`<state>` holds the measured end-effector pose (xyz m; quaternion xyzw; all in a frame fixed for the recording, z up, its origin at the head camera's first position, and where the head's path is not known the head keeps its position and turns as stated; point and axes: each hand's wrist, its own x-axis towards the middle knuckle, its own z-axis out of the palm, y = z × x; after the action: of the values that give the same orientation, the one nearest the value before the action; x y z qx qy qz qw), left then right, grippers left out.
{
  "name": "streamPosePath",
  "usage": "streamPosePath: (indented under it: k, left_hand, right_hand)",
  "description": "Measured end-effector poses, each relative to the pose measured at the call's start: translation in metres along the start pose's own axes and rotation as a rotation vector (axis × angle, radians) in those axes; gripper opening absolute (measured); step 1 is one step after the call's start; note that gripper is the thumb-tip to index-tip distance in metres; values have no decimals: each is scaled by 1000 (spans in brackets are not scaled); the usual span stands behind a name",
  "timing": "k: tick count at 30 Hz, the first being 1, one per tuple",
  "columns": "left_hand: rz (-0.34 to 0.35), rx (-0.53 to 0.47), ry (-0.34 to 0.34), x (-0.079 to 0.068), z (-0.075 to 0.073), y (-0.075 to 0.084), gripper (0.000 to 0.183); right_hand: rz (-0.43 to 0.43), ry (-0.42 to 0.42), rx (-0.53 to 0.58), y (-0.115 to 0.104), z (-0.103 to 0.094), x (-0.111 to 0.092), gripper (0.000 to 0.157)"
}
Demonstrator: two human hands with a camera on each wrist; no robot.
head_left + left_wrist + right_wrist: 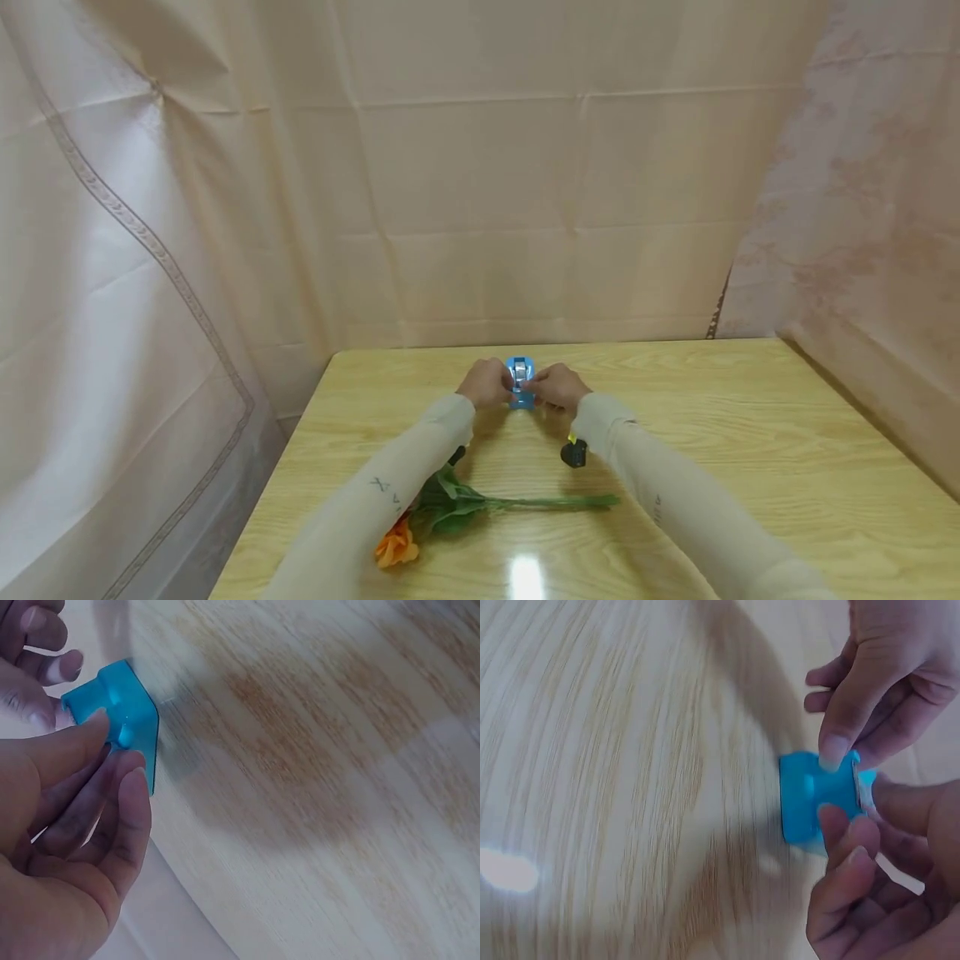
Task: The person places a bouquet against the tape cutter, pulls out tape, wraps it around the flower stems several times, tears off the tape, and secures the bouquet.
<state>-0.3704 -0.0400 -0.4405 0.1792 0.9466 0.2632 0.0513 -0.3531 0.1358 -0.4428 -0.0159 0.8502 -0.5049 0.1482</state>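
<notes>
A small blue tape dispenser (522, 401) stands on the far part of the table, between the two hands. From the left side, my left hand (486, 383) grips it, with the thumb lying on the blue body (799, 795) in the right wrist view. My right hand (558, 387) is at its other side, fingers curled against the dispenser near its toothed cutting edge (857, 787). Whether a tape end is between the right fingers, I cannot tell. The left wrist view shows the blue casing (135, 697) close up, partly covered by fingers.
An artificial flower with an orange bloom (396, 546) and a green stem (555, 502) lies across the near part of the wooden table (750, 433), partly under the left forearm. Cream cloth (480, 208) hangs behind the table and along both sides.
</notes>
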Motion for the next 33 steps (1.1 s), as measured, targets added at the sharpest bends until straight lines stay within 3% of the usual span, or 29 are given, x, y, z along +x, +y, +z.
streamPosePath:
  k: [7, 13, 18, 22, 25, 33]
  left_hand:
    - [44, 12, 8, 3, 1, -4, 10]
    - [30, 29, 34, 2, -1, -3, 11]
    - [-6, 61, 23, -2, -5, -6, 12]
    - [-62, 123, 45, -8, -8, -7, 13]
    - [-63, 150, 71, -9, -10, -5, 12]
    - [-70, 197, 64, -4, -5, 2, 14]
  right_hand:
    - [75, 81, 160, -2, 3, 5, 19]
    - [77, 55, 115, -6, -1, 7, 21]
    - [65, 35, 118, -9, 7, 10, 20]
    - [34, 7, 101, -10, 15, 14, 37]
    - [30, 10, 87, -13, 17, 16, 43]
    - [65, -24, 126, -18, 0, 8, 32]
